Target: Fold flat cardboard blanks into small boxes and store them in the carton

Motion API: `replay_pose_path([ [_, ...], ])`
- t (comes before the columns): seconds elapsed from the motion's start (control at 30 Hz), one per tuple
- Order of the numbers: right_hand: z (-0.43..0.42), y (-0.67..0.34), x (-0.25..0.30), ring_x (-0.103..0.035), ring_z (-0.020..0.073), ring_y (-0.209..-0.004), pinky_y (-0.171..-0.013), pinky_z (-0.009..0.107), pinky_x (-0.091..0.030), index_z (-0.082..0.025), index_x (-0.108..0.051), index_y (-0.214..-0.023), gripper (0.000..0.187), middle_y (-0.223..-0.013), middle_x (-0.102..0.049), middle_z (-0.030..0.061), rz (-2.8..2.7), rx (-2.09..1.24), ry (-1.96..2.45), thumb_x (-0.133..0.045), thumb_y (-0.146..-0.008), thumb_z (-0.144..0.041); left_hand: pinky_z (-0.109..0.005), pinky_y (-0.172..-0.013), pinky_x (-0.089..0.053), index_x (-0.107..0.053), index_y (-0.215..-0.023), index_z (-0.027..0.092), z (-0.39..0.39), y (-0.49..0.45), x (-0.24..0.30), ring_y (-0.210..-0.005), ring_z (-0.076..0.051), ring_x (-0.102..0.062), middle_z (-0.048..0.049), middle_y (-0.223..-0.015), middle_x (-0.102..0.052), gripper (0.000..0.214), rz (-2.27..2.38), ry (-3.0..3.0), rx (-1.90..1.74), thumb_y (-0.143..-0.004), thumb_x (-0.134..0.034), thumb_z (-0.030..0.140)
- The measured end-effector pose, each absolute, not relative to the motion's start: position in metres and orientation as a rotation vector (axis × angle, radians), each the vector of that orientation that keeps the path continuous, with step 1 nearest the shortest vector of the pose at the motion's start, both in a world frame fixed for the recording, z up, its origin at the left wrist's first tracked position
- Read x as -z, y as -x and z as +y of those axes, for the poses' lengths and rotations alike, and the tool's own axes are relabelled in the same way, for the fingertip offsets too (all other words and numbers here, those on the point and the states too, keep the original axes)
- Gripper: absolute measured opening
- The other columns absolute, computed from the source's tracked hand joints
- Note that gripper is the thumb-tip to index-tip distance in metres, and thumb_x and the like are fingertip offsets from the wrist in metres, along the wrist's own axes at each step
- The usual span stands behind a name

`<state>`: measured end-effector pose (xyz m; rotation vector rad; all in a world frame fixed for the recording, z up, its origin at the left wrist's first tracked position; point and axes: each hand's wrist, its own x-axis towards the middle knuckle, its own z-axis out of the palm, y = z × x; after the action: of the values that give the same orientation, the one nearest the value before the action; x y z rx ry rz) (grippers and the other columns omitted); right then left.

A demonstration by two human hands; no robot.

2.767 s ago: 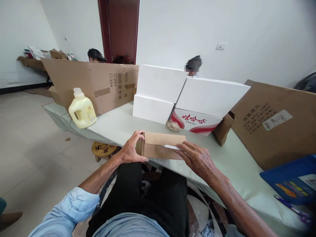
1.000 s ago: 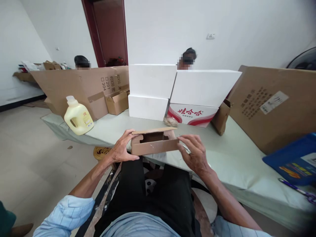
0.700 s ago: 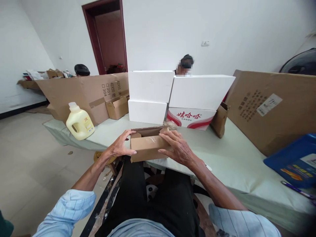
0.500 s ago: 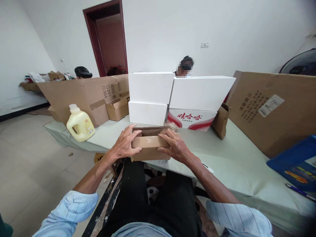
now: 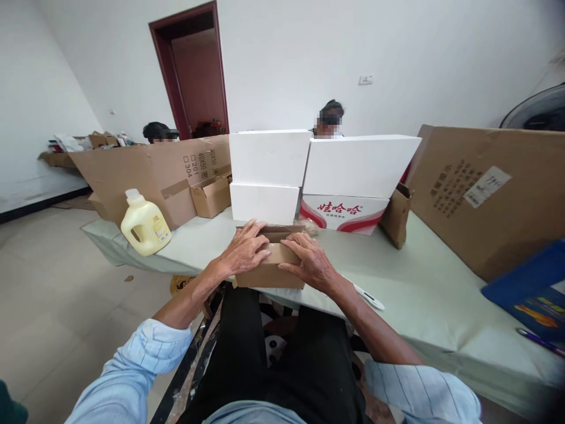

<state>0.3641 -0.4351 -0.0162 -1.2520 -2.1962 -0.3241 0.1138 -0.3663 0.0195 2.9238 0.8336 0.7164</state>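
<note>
A small brown cardboard box point(image 5: 270, 275) sits at the table's near edge in front of me, its top partly open. My left hand point(image 5: 248, 247) grips the box's upper left, fingers bent over the rim and thumb on the front flap. On the right side my right hand point(image 5: 308, 259) holds the same box, with fingers over the top edge and thumb against the front face. Clear tape shows on the flap between the hands. Crumpled clear film point(image 5: 309, 227) lies just behind the box. A slim white tool point(image 5: 369, 297), partly hidden by my right forearm, rests on the table.
White boxes point(image 5: 270, 158) and a red-and-white printed carton point(image 5: 342, 213) stand behind. A yellow jug point(image 5: 145, 224) is at left; a blue container point(image 5: 529, 294) and pen point(image 5: 539, 340) lie right. Large cardboard sheets point(image 5: 481, 194) flank the table point(image 5: 441, 288). Two people sit beyond.
My left hand has shifted right and inward along the box's top, its thumb now on the flap. The right hand has barely moved. Another person's head shows higher at the back left.
</note>
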Motion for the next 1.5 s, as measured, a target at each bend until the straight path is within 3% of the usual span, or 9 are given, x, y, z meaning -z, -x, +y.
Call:
replay_pose_path([
  [0.13, -0.436, -0.364, 0.017, -0.059, 0.0346, -0.112, -0.094, 0.049, -0.050, -0.019, -0.066, -0.135, 0.046, -0.125, -0.066, 0.0155, -2.194, 0.332, 1.245, -0.078, -0.098, -0.045, -0.067, -0.123, -0.043, -0.077, -0.115, 0.021, -0.361, -0.118, -0.016, -0.157, -0.040, -0.038, -0.0135, -0.162, -0.051, 0.022, 0.823, -2.885, -0.759, -0.103, -0.060, 0.026],
  [0.5, -0.437, -0.360, 0.018, -0.061, 0.0354, -0.113, -0.092, 0.049, -0.048, -0.022, -0.066, -0.136, 0.047, -0.123, -0.068, 0.0147, -2.176, 0.340, 1.255, -0.077, -0.099, -0.048, -0.057, -0.118, -0.050, -0.083, -0.086, 0.024, -0.349, -0.132, -0.011, -0.133, -0.032, -0.063, -0.0073, -0.137, -0.072, 0.016, 0.791, -2.618, -1.043, -0.088, -0.071, 0.013],
  [0.9, -0.437, -0.359, 0.020, -0.060, 0.0352, -0.112, -0.091, 0.048, -0.047, -0.021, -0.066, -0.136, 0.049, -0.124, -0.068, 0.0146, -2.188, 0.325, 1.275, -0.079, -0.097, -0.047, -0.055, -0.116, -0.052, -0.075, -0.077, 0.022, -0.357, -0.136, -0.008, -0.130, -0.030, -0.064, -0.0078, -0.131, -0.073, 0.019, 0.833, -2.560, -1.141, -0.088, -0.067, 0.010],
  [1.23, -0.436, -0.359, 0.022, -0.059, 0.0353, -0.114, -0.092, 0.050, -0.049, -0.021, -0.065, -0.137, 0.048, -0.126, -0.068, 0.0151, -2.172, 0.305, 1.242, -0.078, -0.099, -0.046, -0.057, -0.114, -0.053, -0.075, -0.089, 0.023, -0.360, -0.129, -0.010, -0.130, -0.032, -0.063, -0.0093, -0.134, -0.069, 0.010, 0.839, -2.640, -1.036, -0.094, -0.067, 0.019],
  [1.5, -0.440, -0.356, 0.021, -0.060, 0.0360, -0.114, -0.095, 0.051, -0.050, -0.022, -0.065, -0.137, 0.048, -0.125, -0.067, 0.0152, -2.171, 0.288, 1.258, -0.081, -0.096, -0.042, -0.052, -0.112, -0.055, -0.076, -0.076, 0.023, -0.358, -0.132, -0.009, -0.127, -0.031, -0.066, -0.0066, -0.127, -0.072, 0.017, 0.859, -2.553, -1.092, -0.089, -0.069, 0.013],
])
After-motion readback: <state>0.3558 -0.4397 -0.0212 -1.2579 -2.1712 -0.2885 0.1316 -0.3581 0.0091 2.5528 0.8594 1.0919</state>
